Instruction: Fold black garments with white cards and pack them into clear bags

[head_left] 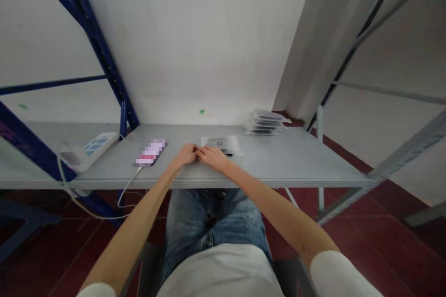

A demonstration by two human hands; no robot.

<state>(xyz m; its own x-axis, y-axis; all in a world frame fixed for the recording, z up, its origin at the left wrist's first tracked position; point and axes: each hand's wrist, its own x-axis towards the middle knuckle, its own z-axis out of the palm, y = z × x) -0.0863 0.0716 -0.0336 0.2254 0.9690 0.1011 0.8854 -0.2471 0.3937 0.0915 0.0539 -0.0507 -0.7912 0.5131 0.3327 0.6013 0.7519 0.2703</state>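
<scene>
My left hand [186,154] and my right hand [213,157] rest together on the grey metal shelf [278,162], fingertips meeting in a pinch around something too small to make out. Just behind my right hand lies a clear flat packet [220,143] with a dark round item in it, and a small dark object [228,152] peeks out beside the right knuckles. A phone [151,152] lies to the left of my left hand, with a white cable plugged into it.
A stack of clear flat packets [266,123] sits at the back right of the shelf. A white power strip [88,148] lies at the left by the blue rack post [104,55]. Grey rack frames [348,55] stand at the right.
</scene>
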